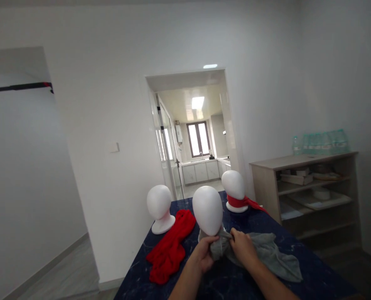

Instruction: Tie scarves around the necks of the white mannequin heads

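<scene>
Both forearms are cut off by the lower picture edge. The left hand (204,254) has its fingertips buried in the grey scarf (263,252), so their grip cannot be read; the right hand (243,248) shows only its back, fingers hidden under the same cloth. The neck and base of the nearest mannequin head (207,210) are covered by scarf and hands. The bench (317,277) is cropped at the bottom edge, its near end out of view. Items on the wooden shelf (304,160) are too small to identify, and the bottles (324,142) on top are blurred. The far kitchen's details cannot be resolved.
</scene>
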A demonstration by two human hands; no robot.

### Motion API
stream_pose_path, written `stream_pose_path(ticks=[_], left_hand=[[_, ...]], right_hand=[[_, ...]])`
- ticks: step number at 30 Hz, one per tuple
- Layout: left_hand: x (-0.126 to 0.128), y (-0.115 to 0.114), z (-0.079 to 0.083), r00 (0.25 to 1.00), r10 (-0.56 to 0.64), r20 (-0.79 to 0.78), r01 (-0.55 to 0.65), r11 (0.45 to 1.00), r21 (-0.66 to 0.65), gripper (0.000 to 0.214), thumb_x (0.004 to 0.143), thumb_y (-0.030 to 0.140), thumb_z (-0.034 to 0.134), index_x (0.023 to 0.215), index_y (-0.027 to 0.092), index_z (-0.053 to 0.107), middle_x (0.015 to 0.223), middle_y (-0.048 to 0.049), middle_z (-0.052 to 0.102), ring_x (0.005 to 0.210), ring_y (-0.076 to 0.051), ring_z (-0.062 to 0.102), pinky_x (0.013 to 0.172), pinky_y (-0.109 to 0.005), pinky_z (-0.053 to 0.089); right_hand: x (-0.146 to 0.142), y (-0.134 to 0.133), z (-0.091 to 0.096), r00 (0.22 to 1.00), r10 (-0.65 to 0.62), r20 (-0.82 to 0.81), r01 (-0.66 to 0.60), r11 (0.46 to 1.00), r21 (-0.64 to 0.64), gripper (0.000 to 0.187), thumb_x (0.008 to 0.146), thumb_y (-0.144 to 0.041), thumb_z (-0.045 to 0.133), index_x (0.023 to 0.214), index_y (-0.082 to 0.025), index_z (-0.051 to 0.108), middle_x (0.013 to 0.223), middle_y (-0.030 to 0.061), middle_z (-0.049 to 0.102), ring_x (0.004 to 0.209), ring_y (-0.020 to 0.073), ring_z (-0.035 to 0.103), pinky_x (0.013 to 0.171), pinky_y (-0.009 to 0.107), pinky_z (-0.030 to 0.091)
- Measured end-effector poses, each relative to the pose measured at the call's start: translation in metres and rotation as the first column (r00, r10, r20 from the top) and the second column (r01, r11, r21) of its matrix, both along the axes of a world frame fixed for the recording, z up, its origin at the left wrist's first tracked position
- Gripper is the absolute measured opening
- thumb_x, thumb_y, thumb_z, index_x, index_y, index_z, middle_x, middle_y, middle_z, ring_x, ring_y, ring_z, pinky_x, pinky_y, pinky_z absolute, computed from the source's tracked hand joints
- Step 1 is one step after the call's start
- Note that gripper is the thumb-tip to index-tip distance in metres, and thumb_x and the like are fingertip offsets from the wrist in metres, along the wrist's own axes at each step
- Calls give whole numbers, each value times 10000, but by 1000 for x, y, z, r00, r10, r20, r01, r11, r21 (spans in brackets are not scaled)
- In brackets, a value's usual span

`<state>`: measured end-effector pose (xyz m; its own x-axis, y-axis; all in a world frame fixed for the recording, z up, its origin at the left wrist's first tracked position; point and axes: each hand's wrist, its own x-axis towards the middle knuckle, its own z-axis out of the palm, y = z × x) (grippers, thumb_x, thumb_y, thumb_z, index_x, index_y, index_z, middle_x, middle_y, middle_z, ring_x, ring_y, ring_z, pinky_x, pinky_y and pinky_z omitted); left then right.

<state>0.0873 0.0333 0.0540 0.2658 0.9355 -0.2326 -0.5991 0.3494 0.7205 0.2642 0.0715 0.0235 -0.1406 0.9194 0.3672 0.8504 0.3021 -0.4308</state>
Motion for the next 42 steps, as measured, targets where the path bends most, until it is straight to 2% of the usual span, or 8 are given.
stream_pose_path(ticks=[8, 17, 21, 28, 31, 34, 39, 42], left_hand=[[-1, -16, -12, 984, 158, -81, -146, 980, 136, 331, 771, 221, 866, 1063, 142, 731, 796, -64, 777, 813, -226, 772, 962, -359, 569], [-41, -25, 16, 961, -122, -248, 136, 990, 38, 478, 732, 83, 745, 1205, 106, 674, 1043, -134, 781, 1015, -263, 778, 941, -348, 581], [-66, -30, 17, 902, -36, -430, 81, 993, 85, 375, 740, 126, 800, 1100, 145, 695, 928, -76, 771, 902, -248, 772, 859, -337, 591], [-81, -34, -10, 939, 285, -191, -258, 954, 155, 491, 770, 286, 807, 1223, 244, 624, 1175, -76, 766, 1152, -297, 732, 993, -383, 561], [-93, -32, -6, 959, 93, -269, -47, 984, 172, 699, 620, 220, 866, 1271, 218, 613, 1176, -98, 759, 1095, -303, 748, 1030, -418, 541], [-109, -38, 8, 841, -78, -535, 179, 974, 141, 642, 578, 163, 815, 1204, 206, 680, 1049, -67, 779, 967, -288, 756, 910, -397, 559], [-127, -57, 30, 305, 105, -947, 216, 960, 176, 250, 596, 140, 701, 835, 188, 757, 756, 1, 728, 714, -207, 662, 625, -265, 427], [-129, -65, 36, 394, 151, -907, 215, 944, 250, 131, 626, 159, 700, 753, 175, 732, 704, 8, 698, 659, -171, 621, 602, -246, 401]], right_hand=[[0, -5, 2, 999, -8, 43, 7, 1000, 11, 124, 982, -197, 534, 976, -221, 655, 982, 65, 778, 980, 233, 707, 832, 331, 354], [1, -7, 7, 999, -22, 42, 21, 1000, 9, 135, 983, -224, 540, 1021, -205, 668, 1037, 99, 779, 1010, 258, 706, 852, 347, 367], [1, -6, 8, 999, -18, 26, 18, 1000, 9, 129, 978, -227, 546, 1016, -204, 666, 1033, 96, 779, 1015, 258, 707, 853, 348, 366], [-1, -5, 7, 999, -16, 36, 16, 1000, 2, 132, 973, -217, 554, 1031, -203, 672, 1041, 96, 781, 1027, 260, 703, 861, 347, 367], [1, -4, 6, 999, -16, 44, 16, 1000, 5, 135, 977, -209, 544, 1027, -203, 670, 1039, 94, 780, 1028, 253, 700, 862, 343, 367], [2, -2, 4, 999, -23, 48, 22, 1000, 5, 147, 989, -217, 525, 1026, -199, 665, 1042, 103, 776, 1025, 256, 698, 861, 345, 368], [3, 2, 3, 999, -15, 46, 15, 1000, 2, 121, 974, -221, 543, 1017, -204, 655, 1032, 94, 777, 1038, 249, 697, 849, 334, 364], [3, 2, 3, 999, -13, 43, 13, 1000, 1, 115, 972, -225, 550, 1014, -205, 654, 1033, 94, 779, 1036, 248, 702, 837, 332, 365]])
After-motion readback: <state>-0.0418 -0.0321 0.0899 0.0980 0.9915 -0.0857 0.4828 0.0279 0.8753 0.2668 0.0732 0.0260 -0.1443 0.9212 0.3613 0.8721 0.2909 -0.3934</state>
